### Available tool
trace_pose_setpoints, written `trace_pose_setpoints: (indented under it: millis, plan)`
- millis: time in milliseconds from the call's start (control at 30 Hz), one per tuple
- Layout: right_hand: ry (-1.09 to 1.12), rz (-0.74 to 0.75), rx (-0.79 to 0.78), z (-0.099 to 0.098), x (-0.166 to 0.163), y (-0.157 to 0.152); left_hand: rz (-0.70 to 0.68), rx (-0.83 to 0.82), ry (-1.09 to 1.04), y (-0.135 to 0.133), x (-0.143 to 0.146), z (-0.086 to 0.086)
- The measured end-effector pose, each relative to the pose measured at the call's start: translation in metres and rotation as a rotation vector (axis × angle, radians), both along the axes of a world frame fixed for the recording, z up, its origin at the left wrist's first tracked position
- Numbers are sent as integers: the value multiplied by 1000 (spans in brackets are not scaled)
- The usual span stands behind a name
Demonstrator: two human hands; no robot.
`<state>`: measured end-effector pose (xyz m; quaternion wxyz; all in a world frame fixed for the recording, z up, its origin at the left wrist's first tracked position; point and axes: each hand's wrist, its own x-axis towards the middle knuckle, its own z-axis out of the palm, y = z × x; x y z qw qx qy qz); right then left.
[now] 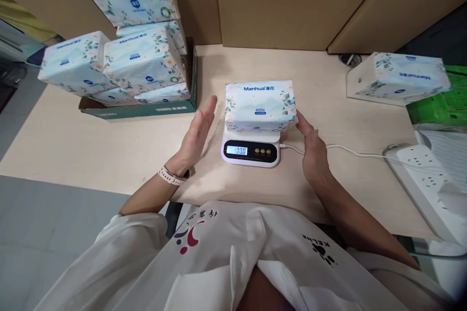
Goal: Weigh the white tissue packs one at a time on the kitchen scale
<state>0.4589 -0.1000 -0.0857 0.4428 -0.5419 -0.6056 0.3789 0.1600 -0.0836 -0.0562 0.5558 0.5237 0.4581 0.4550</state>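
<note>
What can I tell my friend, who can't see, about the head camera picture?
A flowery Manhua pack sits on a white scale with a lit display, a person's open left hand apart from it and right hand at its right edge. More packs are stacked in a green box on the left; another pack lies on the right.

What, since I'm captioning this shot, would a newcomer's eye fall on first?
Probably the Manhua tissue pack on the lit digital scale at centre, flanked by the outstretched left hand and the right hand at its right edge. Next, more Manhua packs piled in and above the green box on the left.
</note>
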Motion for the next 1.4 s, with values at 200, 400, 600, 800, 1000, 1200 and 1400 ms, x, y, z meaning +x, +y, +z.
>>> trace_pose_setpoints:
  millis: [200, 400, 600, 800, 1000, 1200, 1400]
  plan:
    - [-34, -12, -6, 2, 1, 0, -10, -8, -36, -1, 1, -3]
    - [-30, -7, -3, -1, 0, 0, -12, 2, -41, -1, 1, -5]
    - [-10, 13, 32, -5, 1, 1, -11, 21, -35, -2, 2, -3]
    - [-25, 38, 51, -9, 5, 2, 2, 24, -28, -2, 2, -2]
    - [-7, 56, 31, -11, 6, 3, 33, 21, -45, -2, 2, -5]
    - [-1, 68, 19, -9, 2, 5, 70, 10, -6, -3, 3, -7]
    - [-78, 63, -53, -6, 2, 5, 35, 25, 70, -6, -1, -10]
